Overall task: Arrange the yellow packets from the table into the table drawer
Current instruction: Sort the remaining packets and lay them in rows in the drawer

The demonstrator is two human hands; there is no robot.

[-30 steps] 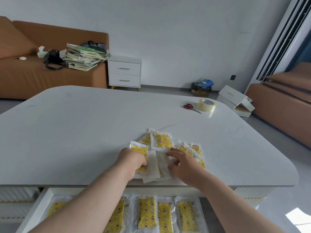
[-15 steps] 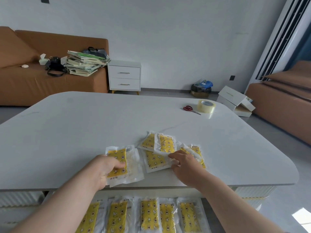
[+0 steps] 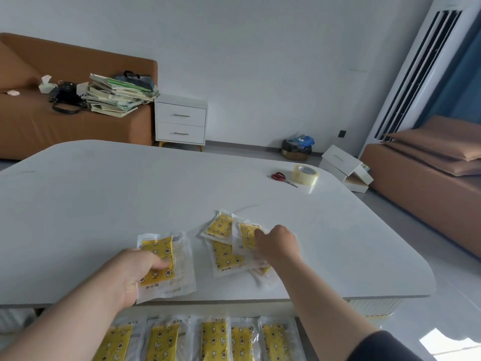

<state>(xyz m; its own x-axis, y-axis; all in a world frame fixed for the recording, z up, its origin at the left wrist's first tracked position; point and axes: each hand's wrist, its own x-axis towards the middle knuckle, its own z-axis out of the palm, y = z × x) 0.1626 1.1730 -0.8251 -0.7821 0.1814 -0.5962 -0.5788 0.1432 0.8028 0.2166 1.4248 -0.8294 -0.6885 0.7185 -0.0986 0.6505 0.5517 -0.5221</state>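
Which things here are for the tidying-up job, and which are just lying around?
For the job: yellow star-patterned plastic packet in the left hand; loose pile of the same packets under the right hand; row of packets already put away; white table.
Just lying about: red-handled scissors; clear tape roll; stack of books.
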